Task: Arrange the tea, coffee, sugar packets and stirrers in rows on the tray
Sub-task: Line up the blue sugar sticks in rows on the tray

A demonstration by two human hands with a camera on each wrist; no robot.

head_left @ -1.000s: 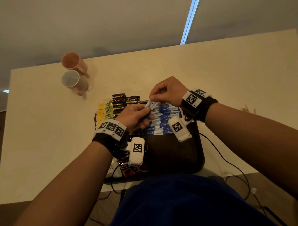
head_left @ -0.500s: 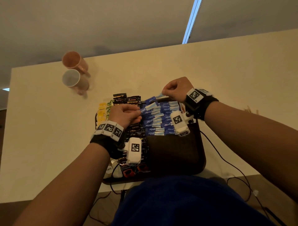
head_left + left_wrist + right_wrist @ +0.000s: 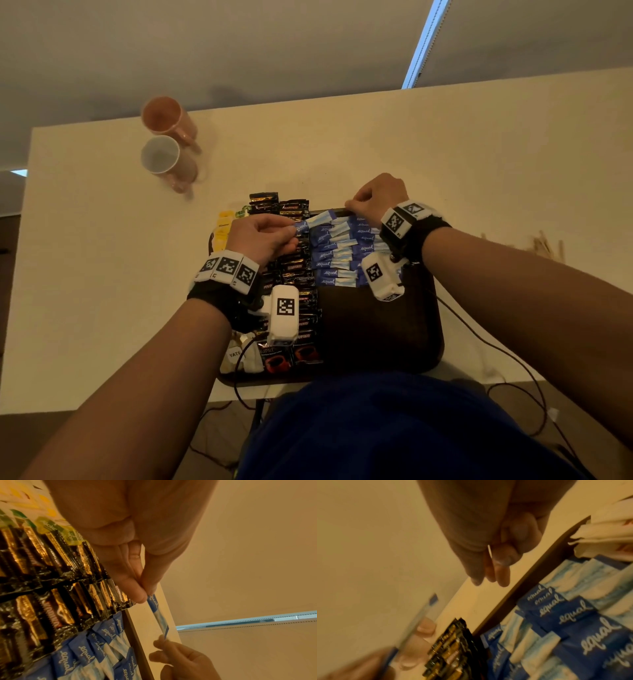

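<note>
The blue-and-white sugar packet [image 3: 157, 609] I pinch in my left hand [image 3: 263, 236] looks like thin matt paper, as do the blue packets [image 3: 337, 255] rowed at 12 o'clock on the dark, smooth tray [image 3: 376, 335]. The black-and-gold coffee sachets [image 3: 56, 582] are glossy crinkled foil. The cream table [image 3: 102, 274] is smooth and matt; the two mugs [image 3: 169, 161] at 10 o'clock look like glazed ceramic.

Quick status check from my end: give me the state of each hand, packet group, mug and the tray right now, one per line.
Left hand: pinching one blue Equal sugar packet above the tray.
Right hand: fingers curled at the tray's far edge; grip unclear.
Blue sugar packets: lying in overlapped rows.
Black-and-gold coffee sachets: lying in rows.
Yellow tea packets: at the tray's left edge.
Dark brown tray: near right part bare.
Two pink mugs: on the table, empty.
</note>
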